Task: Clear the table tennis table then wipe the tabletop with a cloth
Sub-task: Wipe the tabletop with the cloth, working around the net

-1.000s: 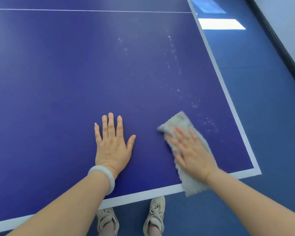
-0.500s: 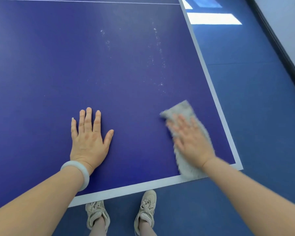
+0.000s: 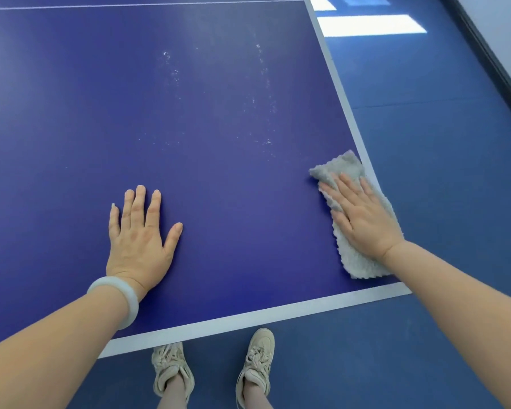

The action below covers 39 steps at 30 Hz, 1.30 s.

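Observation:
The dark blue table tennis table (image 3: 207,119) fills most of the view, with white lines along its near and right edges. My left hand (image 3: 139,237) rests flat on it, fingers straight and spread, a pale bangle on the wrist. My right hand (image 3: 360,214) presses flat on a grey fluffy cloth (image 3: 354,261) at the table's near right corner; the cloth's right side reaches the white side line. White dusty specks (image 3: 263,93) streak the tabletop beyond the cloth.
Blue floor (image 3: 440,172) lies to the right of the table and below its near edge, where my two beige shoes (image 3: 213,370) stand. A dark skirting (image 3: 490,60) runs along the wall at far right. Bright window reflections show on the floor at top right.
My right hand has slid the cloth to the right, from mid-table to the right side line near the corner. My left hand stays flat on the table.

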Each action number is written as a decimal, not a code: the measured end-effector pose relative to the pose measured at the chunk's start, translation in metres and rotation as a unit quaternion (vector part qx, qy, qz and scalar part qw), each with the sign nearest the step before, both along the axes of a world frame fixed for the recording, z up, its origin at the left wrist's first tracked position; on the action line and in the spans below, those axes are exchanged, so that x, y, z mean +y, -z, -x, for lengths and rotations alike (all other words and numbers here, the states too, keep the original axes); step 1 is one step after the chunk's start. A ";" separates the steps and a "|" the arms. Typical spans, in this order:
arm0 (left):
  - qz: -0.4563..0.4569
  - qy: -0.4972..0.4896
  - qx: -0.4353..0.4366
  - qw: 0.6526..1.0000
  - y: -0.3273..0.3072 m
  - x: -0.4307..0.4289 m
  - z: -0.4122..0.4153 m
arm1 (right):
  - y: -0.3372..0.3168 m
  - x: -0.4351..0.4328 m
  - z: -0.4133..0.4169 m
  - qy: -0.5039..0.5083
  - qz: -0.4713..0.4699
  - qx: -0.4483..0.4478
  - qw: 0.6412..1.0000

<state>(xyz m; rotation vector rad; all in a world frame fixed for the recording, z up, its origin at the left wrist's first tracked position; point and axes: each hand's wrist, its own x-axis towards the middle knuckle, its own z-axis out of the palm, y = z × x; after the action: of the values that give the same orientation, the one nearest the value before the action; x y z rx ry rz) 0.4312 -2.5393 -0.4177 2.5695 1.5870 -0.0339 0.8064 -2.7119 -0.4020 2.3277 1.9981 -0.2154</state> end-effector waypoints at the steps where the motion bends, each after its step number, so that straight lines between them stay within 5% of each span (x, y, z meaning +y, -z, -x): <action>1: 0.002 -0.001 0.000 1.000 -0.001 0.000 0.000 | -0.001 0.016 -0.011 0.046 0.002 0.001 0.999; 4: 0.003 -0.004 0.002 1.000 -0.002 -0.001 0.001 | 0.002 0.030 0.002 0.080 0.000 -0.017 0.997; 8: -0.001 -0.002 0.001 1.000 -0.001 -0.001 0.002 | 0.009 -0.041 0.052 -0.121 -0.008 0.005 0.993; 11: -0.001 -0.001 -0.007 1.000 0.000 -0.001 0.000 | 0.002 -0.045 0.015 -0.161 0.005 0.002 0.987; 15: -0.002 -0.002 -0.001 1.000 -0.001 -0.001 -0.001 | -0.004 0.026 -0.029 0.043 0.014 -0.006 0.999; 19: -0.002 -0.003 0.000 1.000 -0.001 -0.001 0.001 | 0.006 0.050 0.025 0.189 -0.008 0.026 0.982; 25: -0.002 -0.007 0.003 1.000 -0.002 -0.002 -0.001 | 0.014 0.005 0.146 -0.077 -0.017 0.035 0.996; 29: 0.000 -0.007 0.004 1.000 -0.004 -0.002 -0.002 | 0.008 0.044 0.093 -0.202 0.001 0.029 0.979; 32: 0.004 -0.006 0.005 1.000 -0.004 -0.002 -0.002 | 0.004 0.085 0.041 0.016 0.012 0.017 1.000; 35: 0.004 -0.008 0.008 1.000 -0.004 -0.001 -0.001 | 0.006 0.085 0.051 0.200 -0.004 0.034 0.979; 39: 0.006 -0.006 0.015 1.000 -0.002 -0.001 0.001 | 0.013 0.048 0.126 0.056 -0.031 0.019 0.998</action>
<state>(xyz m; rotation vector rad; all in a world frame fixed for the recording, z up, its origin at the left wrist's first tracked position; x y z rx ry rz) 0.4305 -2.5405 -0.4153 2.5614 1.6085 -0.0816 0.6805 -2.6637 -0.4149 2.4944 1.9206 -0.2095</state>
